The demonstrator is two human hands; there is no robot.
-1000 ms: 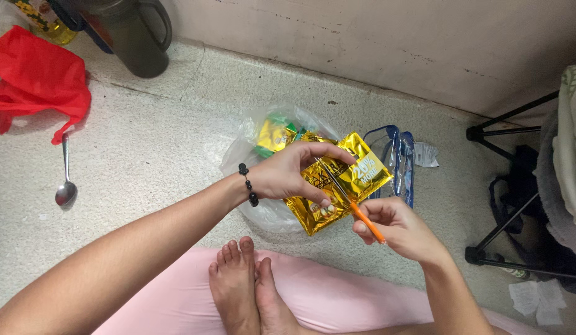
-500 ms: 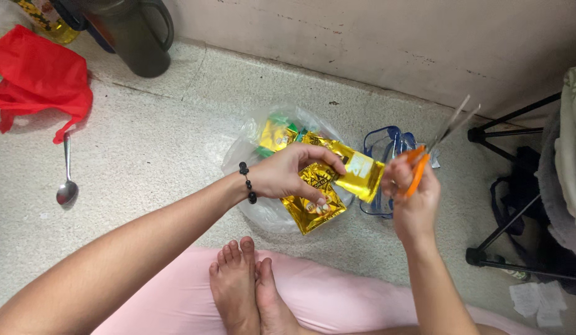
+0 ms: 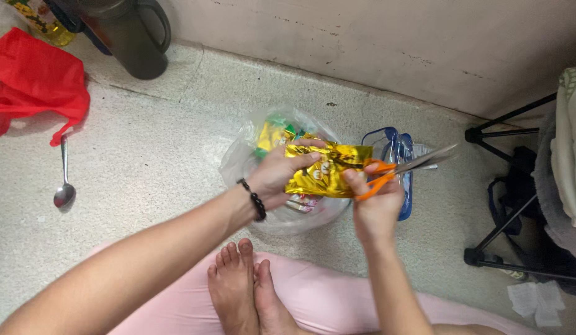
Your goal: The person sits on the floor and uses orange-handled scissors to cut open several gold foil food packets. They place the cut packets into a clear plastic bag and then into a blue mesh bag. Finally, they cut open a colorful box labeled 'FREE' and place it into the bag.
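We hold the gold packet (image 3: pixel 325 170) tight between our left hand (image 3: pixel 277 177) and right hand (image 3: pixel 373 208), whose grip also holds orange scissors (image 3: pixel 393 170), above a plastic bag (image 3: pixel 251 167).

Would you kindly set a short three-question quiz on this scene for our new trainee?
1. True or false: the right hand holds orange scissors.
2. What lies on the floor below the red bag? A) fork B) spoon C) knife
3. Which hand wears the black bead bracelet?

Key
1. True; that hand also touches the gold packet.
2. B, the spoon.
3. The left hand, which grips the packet.
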